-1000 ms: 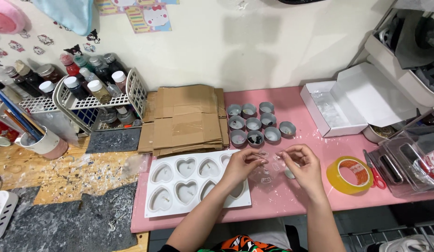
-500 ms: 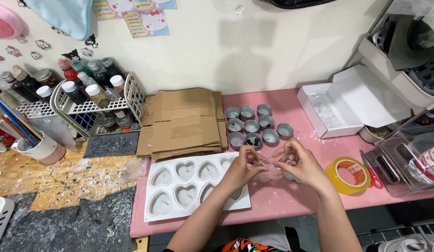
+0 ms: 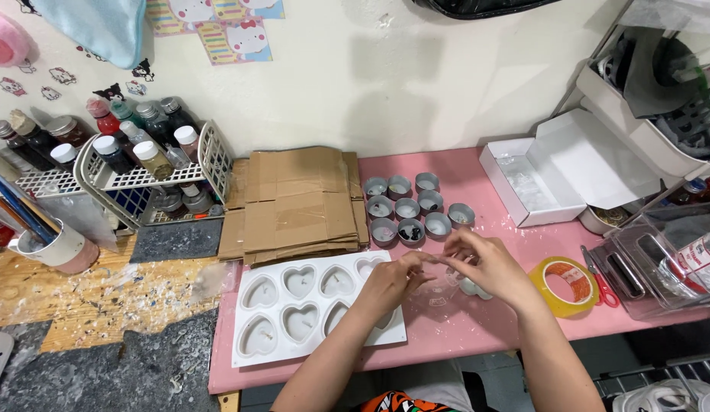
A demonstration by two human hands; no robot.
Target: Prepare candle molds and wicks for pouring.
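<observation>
Change noted: one second ago both hands were spread low over the pink table [image 3: 477,343], fingers apart over a clear wrapper. Half a second ago they had risen and closed toward each other. Now the left hand [image 3: 389,284] and right hand [image 3: 488,267] meet fingertip to fingertip, pinching a small clear item [image 3: 437,262] between them, just above the table. It is too small and see-through to identify; it looks like thin film or a little plastic piece. Reading: the item has been picked up off the surface and is being worked between both sets of fingers, probably opened or peeled.

Under the hands: a crumpled clear bag [image 3: 435,294], glossy and limp, and a small white cup [image 3: 471,287] just beside the right palm.

Materials and shapes:
- White mould [image 3: 294,305], soft-looking, matte, six heart-shaped cavities; some hold a thin upright wick. The left wrist covers its near right corner.
- Nine small round tins [image 3: 416,207], dull silver metal, clustered far of the hands; a few have dark bits inside.
- Flattened cardboard [image 3: 297,202], brown, stacked left of the tins.
- Tape roll [image 3: 558,285], yellow ring, right of the hands, with red-handled scissors [image 3: 599,282] beside it.
- Open white box [image 3: 561,175], far right.
- White wire basket [image 3: 133,179] of capped bottles, far left, with flaky white debris on the floor-like surface near it.
</observation>
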